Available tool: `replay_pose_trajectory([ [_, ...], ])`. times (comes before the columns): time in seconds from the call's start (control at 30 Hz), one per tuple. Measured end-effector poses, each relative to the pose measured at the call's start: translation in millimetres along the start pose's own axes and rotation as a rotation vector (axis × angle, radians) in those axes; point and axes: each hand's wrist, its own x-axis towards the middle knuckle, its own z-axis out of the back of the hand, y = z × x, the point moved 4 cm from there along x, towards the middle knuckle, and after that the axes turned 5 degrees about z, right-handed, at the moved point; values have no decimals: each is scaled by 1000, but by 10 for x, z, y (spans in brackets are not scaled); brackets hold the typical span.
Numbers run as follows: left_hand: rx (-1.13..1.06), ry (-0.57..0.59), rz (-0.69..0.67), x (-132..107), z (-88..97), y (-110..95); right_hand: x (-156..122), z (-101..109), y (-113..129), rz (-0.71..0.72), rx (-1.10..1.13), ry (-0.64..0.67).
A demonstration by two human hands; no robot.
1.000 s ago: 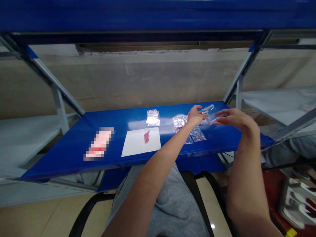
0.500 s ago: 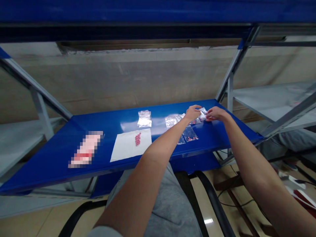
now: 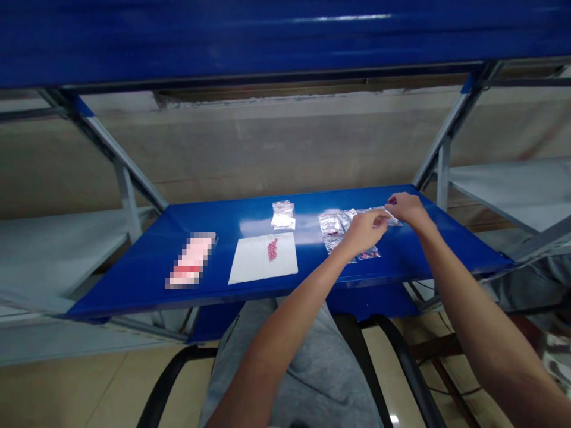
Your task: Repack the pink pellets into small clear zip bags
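Small clear zip bags (image 3: 331,224) with pink beads in some of them lie in rows on the right part of the blue table. Over these bags hovers my left hand (image 3: 366,230), its fingers loosely bent and nothing visible in them. My right hand (image 3: 407,208) is just above the far right bag (image 3: 392,219), fingers curled but apart; it seems to hold nothing. That bag lies flat at the end of the back row, partly covered by my hands. A small heap of pink beads (image 3: 272,249) rests on a white cloth or paper sheet (image 3: 250,261).
Behind the white sheet is a stack of clear bags (image 3: 284,215). A blurred-out pink and white item (image 3: 191,260) lies at the left of the blue table (image 3: 143,261). A blue shelf (image 3: 267,41) spans overhead, with slanted metal struts (image 3: 129,160) at both sides.
Half a second ago both hands held a bag at the right; now it lies on the table. My left hand has drawn back towards me, and the view has shifted left.
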Motion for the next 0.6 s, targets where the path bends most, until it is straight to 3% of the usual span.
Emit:
replay_pose_trajectory([
  [0.13, -64, -287, 106, -584, 873, 103, -153, -161, 844, 172, 197, 10],
  [0.23, 53, -504, 295, -893, 1598, 286, -257, -379, 1583, 254, 309, 45],
  [0.3, 148, -574, 363, -1027, 1965, 396, -308, -562, 2010, 281, 327, 58],
  [0.43, 302, -556, 441, -1181, 2327, 588, -366, -903, 2522, 224, 346, 54],
  [0.6, 367, -502, 506, -1142, 2403, 863, -336, -1117, 2624, 137, 369, 45],
])
